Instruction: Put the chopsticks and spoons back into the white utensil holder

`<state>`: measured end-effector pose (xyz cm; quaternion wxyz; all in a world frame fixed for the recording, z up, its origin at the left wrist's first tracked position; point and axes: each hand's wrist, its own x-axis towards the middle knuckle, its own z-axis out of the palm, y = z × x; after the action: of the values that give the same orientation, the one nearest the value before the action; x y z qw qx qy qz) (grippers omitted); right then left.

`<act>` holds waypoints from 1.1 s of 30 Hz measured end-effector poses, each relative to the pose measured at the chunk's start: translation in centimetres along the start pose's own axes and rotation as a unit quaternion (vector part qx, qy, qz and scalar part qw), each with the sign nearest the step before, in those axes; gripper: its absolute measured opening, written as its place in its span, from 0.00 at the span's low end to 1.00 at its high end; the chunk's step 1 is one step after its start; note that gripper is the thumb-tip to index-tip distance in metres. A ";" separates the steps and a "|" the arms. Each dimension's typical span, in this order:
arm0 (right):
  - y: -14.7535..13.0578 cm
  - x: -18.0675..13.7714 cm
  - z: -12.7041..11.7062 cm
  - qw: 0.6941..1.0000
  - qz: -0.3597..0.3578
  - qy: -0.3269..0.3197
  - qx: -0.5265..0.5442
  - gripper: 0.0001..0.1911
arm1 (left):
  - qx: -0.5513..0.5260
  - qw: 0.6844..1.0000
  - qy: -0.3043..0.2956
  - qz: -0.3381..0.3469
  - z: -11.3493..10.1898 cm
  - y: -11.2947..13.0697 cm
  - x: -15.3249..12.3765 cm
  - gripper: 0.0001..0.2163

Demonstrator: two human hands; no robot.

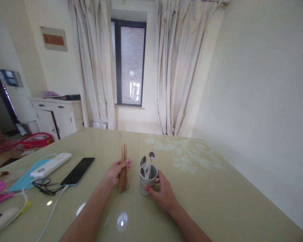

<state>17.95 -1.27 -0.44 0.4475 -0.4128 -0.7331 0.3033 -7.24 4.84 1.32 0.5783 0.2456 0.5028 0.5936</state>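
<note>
My left hand point(116, 172) is closed round a bundle of wooden chopsticks point(124, 158), held upright with their lower ends on the glossy table point(192, 188). Just to the right stands a small white cup point(147, 183) with spoons point(148, 160) sticking out of it. My right hand point(163, 193) wraps the cup's right side and base, thumb at its front. The two hands are a short way apart, with the chopsticks close beside the cup.
On the table's left lie a black phone point(78, 171), black glasses point(46, 186), a white remote point(51, 164), a blue face mask point(27, 174) and white cables point(50, 211). A white cabinet point(57, 116) stands at the back left, and a curtained window point(128, 64) behind the table.
</note>
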 end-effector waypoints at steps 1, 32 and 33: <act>0.0 0.0 0.0 1.000 0.000 0.000 0.002 0.31 | 0.008 1.000 0.000 0.000 0.0 -0.1 0.3 0.04; 0.2 0.0 -0.1 1.000 0.007 -0.007 -0.002 0.31 | 0.572 0.785 0.028 0.237 1.4 -2.6 1.4 0.20; 0.3 0.0 -0.1 1.000 0.007 -0.008 -0.001 0.31 | 0.592 0.767 0.036 0.244 1.4 -2.8 1.3 0.20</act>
<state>18.11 -1.12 -0.60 0.4396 -0.4157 -0.7340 0.3087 -5.11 5.98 -1.00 0.1351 0.6324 0.6981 0.3073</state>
